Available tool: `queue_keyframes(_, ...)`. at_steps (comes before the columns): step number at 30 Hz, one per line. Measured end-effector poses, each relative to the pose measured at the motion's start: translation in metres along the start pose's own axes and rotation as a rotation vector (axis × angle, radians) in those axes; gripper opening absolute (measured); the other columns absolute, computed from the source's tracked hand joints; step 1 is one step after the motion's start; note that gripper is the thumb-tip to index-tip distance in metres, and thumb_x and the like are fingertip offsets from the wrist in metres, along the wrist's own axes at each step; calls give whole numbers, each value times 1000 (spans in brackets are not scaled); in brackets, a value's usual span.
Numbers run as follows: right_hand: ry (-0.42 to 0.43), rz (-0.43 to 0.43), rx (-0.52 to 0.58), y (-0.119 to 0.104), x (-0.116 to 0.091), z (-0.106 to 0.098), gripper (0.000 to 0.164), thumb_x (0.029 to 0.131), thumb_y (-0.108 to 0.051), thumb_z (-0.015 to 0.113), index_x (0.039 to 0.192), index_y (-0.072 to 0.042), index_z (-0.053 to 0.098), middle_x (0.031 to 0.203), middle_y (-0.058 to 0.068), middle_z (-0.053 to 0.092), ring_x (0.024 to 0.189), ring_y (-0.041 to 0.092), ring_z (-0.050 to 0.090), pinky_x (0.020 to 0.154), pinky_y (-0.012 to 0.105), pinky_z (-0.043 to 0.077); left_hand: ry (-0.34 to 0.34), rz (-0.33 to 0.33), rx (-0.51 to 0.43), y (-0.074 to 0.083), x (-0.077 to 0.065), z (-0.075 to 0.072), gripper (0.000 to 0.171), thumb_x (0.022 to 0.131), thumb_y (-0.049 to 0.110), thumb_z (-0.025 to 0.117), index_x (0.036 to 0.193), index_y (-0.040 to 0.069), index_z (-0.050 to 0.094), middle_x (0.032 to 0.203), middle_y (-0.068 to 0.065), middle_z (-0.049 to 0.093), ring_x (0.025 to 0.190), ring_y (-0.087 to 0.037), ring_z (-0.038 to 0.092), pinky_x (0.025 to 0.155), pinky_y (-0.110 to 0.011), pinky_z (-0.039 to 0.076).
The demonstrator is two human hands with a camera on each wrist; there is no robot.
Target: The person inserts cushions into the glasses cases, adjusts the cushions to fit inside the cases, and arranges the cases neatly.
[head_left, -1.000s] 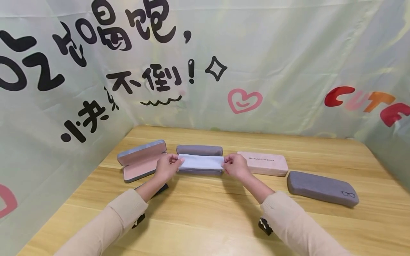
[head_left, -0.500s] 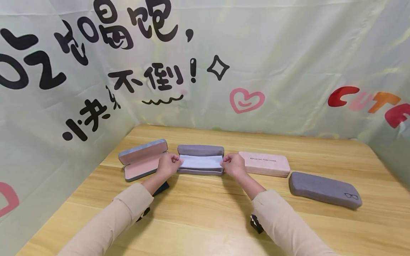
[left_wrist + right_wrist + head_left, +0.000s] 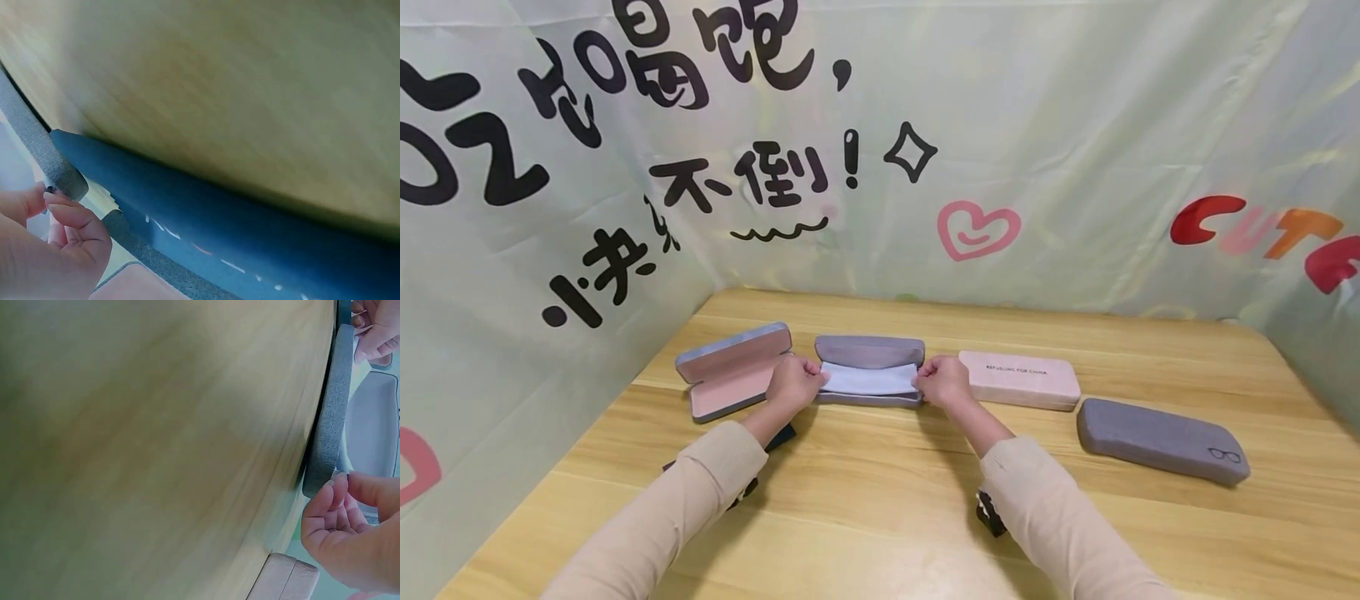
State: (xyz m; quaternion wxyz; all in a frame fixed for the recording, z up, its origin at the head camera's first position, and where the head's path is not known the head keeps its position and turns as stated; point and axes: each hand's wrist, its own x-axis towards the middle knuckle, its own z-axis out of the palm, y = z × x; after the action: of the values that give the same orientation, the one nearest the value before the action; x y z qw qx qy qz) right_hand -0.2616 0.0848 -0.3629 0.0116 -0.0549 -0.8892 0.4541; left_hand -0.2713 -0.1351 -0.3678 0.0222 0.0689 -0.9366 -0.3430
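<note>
A pale blue folded cloth (image 3: 868, 379) spans the opened grey-purple glasses case (image 3: 869, 348) in the head view, sagging in its middle down into the case. My left hand (image 3: 794, 382) pinches the cloth's left end between thumb and fingers, and my right hand (image 3: 943, 381) pinches its right end. In the right wrist view, the right-hand fingertips (image 3: 340, 481) are right at the case's end. The left wrist view has the left hand (image 3: 56, 231) by the other end of the case, with its fingers curled.
Left of it stands another open glasses case (image 3: 733, 387), pink inside. A shut pink case (image 3: 1018, 383) and a shut grey-purple case (image 3: 1161, 442) lie to the right. Beneath the left forearm is a dark blue flat item (image 3: 187, 219) with white marks. A printed curtain (image 3: 1075, 167) backs the table.
The cloth has come down from over the case's front edge into its opening, and the front edge shows more. Both hands have drawn slightly closer together, still holding the ends.
</note>
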Motion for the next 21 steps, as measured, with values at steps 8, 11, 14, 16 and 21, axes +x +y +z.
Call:
queue_keyframes(8, -4, -6, -98, -1, 3, -1, 18, 76, -9, 72, 63, -4, 60, 59, -2, 52, 59, 11, 45, 51, 17, 35, 4, -30, 72, 3, 2, 1, 16, 83, 25, 69, 79, 10, 66, 82, -3, 65, 69, -13, 55, 53, -23, 37)
queue_keyframes(11, -9, -10, -120, -2, 3, -2, 19, 76, -9, 72, 63, -5, 59, 61, -1, 52, 62, 12, 45, 53, 18, 34, 5, -33, 95, 3, 2, 1, 17, 82, 25, 70, 76, 10, 65, 78, -2, 63, 65, -13, 53, 52, -24, 36)
queue_keyframes(14, -26, 0, -129, -2, 3, -2, 21, 77, -9, 72, 62, -6, 58, 62, 0, 51, 62, 13, 45, 53, 19, 34, 4, -33, 124, 3, 2, 2, 18, 82, 24, 71, 72, 11, 62, 73, -1, 59, 62, -13, 51, 51, -25, 35)
queue_keyframes(16, -37, 3, -135, -2, 3, -2, 22, 77, -9, 72, 61, -6, 57, 62, -1, 50, 62, 12, 44, 54, 19, 34, 3, -31, 147, 4, 2, 2, 20, 82, 25, 71, 71, 11, 61, 72, 0, 57, 62, -13, 50, 51, -26, 34)
queue_keyframes(21, -37, -14, -153, -2, 3, -2, 24, 77, -9, 72, 60, -7, 55, 63, -1, 50, 63, 13, 45, 54, 19, 34, -3, -26, 182, 4, 4, 3, 20, 82, 26, 70, 73, 11, 60, 74, -1, 57, 64, -14, 51, 51, -26, 35)
